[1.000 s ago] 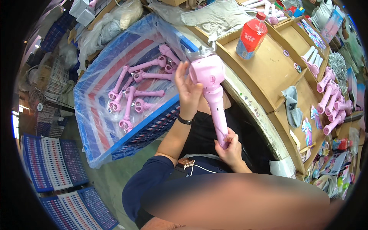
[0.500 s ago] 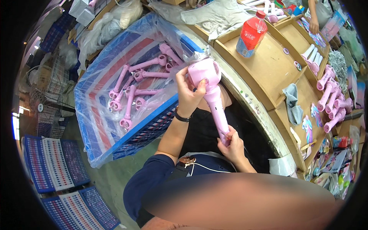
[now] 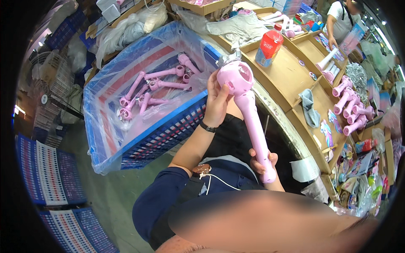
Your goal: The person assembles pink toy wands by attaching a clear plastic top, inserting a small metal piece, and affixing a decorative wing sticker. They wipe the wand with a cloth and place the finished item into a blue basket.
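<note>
A pink toy wand (image 3: 253, 126) slants across in front of me, its round hollow head up and its long handle down to the right. Around the side of the head wrap the fingers of my left hand (image 3: 217, 101), thumb on its front. My right hand (image 3: 262, 162) grips the handle near its lower end. A shiny silvery piece (image 3: 230, 59) shows at the top of the head; I cannot make out its kind. Beside my left forearm stands a blue plastic crate (image 3: 162, 137) lined with clear film, with several similar pink wands (image 3: 166, 72) inside.
At right, a cardboard-divided workbench (image 3: 280, 78) carries a red-capped bottle (image 3: 270, 45), a grey cloth (image 3: 310, 109) and a pile of pink wand parts (image 3: 352, 105). A co-worker (image 3: 341, 21) reaches in at the far right. Blue-and-white crates (image 3: 50, 173) stand at lower left.
The wand has turned, showing the open side of its head more, and its lower end has swung right and nearer. My right hand moved with it. The view has shifted slightly.
</note>
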Demonstrator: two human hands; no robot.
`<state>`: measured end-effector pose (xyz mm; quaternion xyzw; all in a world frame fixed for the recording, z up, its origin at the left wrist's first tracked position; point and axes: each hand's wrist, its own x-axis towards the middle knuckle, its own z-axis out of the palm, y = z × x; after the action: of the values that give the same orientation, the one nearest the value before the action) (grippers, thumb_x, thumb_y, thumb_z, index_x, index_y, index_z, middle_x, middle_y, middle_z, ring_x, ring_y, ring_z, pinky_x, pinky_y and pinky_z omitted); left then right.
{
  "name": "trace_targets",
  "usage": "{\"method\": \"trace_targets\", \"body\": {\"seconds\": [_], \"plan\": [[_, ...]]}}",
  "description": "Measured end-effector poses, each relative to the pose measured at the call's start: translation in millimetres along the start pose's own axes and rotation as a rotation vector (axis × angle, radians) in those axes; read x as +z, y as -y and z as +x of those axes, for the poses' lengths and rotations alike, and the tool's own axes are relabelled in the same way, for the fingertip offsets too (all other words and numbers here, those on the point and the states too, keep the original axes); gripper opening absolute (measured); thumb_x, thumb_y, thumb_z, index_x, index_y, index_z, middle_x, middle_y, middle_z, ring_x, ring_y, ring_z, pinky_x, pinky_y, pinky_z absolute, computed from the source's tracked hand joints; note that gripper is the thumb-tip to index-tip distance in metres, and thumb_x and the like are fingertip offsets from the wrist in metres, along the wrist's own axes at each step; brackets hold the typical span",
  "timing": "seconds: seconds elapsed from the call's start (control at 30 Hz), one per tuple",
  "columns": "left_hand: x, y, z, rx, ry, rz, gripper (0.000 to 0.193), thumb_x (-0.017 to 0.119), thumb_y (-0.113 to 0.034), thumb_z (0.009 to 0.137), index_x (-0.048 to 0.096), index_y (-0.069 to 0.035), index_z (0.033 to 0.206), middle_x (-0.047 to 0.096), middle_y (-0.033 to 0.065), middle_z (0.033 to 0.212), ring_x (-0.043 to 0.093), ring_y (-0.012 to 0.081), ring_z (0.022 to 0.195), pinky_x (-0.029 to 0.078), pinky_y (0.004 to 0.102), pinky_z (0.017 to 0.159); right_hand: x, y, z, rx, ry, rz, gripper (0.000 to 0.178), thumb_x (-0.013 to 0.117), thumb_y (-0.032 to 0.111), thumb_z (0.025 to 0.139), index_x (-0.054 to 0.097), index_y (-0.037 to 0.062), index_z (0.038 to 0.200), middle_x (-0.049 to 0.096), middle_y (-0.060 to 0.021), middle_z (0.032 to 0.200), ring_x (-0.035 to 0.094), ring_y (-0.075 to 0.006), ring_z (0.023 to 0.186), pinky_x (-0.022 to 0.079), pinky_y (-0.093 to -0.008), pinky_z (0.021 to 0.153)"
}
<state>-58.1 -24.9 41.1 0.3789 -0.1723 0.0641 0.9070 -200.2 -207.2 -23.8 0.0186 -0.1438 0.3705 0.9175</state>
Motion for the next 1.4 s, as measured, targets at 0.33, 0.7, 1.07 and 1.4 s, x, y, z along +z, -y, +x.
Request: {"method": "trace_targets", "body": {"seconds": [0.33, 0.7, 1.07, 1.4], "plan": [[9, -7, 4, 0.048, 0.015, 0.225, 0.047, 0.051, -0.005, 0.089, 0.027, -0.001, 0.129, 0.042, 0.0131, 0.126, 0.048, 0.0148, 0.108, 0.045, 0.0275, 0.089, -2, -17, -10, 0.069, 0.106, 0.129, 0.055, 0.061, 0.030, 0.081, 0.038, -0.0021, 0.118, 0.052, -0.0124, 0.062, 0.050, -0.0169, 0.047, 0.043, -0.0248, 0.044], [5, 7, 7, 0.035, 0.027, 0.104, 0.051, 0.049, -0.027, 0.094, 0.025, -0.013, 0.137, 0.039, 0.0102, 0.133, 0.045, 0.0240, 0.118, 0.044, 0.0410, 0.093, -7, 1, -10, -0.011, 0.047, 0.117, 0.061, 0.063, 0.017, 0.081, 0.029, 0.0000, 0.128, 0.057, -0.0251, 0.095, 0.056, -0.0247, 0.056, 0.048, -0.0325, 0.046], [-37, -18, 41, -0.308, 0.144, -0.373, 0.108, 0.056, -0.077, 0.064, 0.032, 0.005, 0.131, 0.052, 0.0119, 0.101, 0.049, 0.0185, 0.071, 0.045, 0.0303, 0.063, 2, 10, 37, -0.118, -0.687, -0.879, 0.036, 0.036, 0.040, 0.098, 0.043, 0.0053, 0.106, 0.061, -0.0111, 0.106, 0.062, -0.0155, 0.087, 0.051, -0.0277, 0.076], [-142, -113, 15, -0.259, -0.021, 0.090, 0.095, 0.031, -0.084, 0.071, 0.051, -0.002, 0.114, 0.063, 0.0177, 0.091, 0.061, 0.0174, 0.061, 0.049, 0.0272, 0.050, -18, -3, 20, 0.083, -1.043, -1.170, 0.022, 0.049, 0.023, 0.095, 0.058, 0.0029, 0.100, 0.060, -0.0020, 0.094, 0.055, -0.0073, 0.085, 0.044, -0.0224, 0.078]]}}
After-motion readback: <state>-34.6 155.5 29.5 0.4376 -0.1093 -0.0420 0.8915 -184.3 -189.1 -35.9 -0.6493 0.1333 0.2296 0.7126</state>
